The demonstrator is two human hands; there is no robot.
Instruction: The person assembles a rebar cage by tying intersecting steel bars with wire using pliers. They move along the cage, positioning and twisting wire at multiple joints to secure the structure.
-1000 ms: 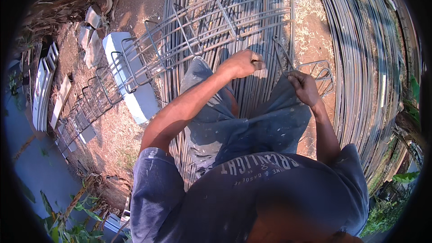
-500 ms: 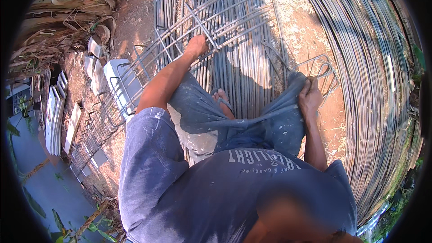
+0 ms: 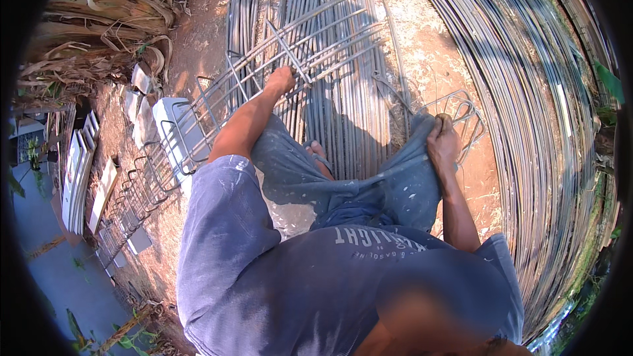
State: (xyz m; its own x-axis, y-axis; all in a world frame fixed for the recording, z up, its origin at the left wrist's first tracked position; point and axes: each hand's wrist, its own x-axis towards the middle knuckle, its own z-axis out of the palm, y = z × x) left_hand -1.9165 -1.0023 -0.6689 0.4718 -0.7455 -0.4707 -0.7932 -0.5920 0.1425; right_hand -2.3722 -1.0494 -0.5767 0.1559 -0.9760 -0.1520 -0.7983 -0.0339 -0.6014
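My left hand (image 3: 281, 79) is closed around a bar of a long rebar cage (image 3: 324, 45). The cage slants from the upper middle down to the left, with square stirrups (image 3: 177, 142) spaced along it. Close to my right knee, my right hand (image 3: 444, 138) is closed against the trouser cloth; whatever its fingers hold is hidden. Several bent wire stirrups (image 3: 471, 115) lie just beyond that hand. A pair of pincers (image 3: 394, 91) rests among the rods between my hands, with its handles toward my right knee.
Long straight steel rods (image 3: 349, 132) lie on the ground under and ahead of me. A wide bundle of rods (image 3: 527, 125) curves along the right. On the left are a white block (image 3: 178, 125), stacked pale boards (image 3: 80, 171) and dry leaves (image 3: 99, 26).
The view has shifted slightly, so the cage and rods appear a little farther left. My left hand keeps its place on the cage; my right hand stays by the knee.
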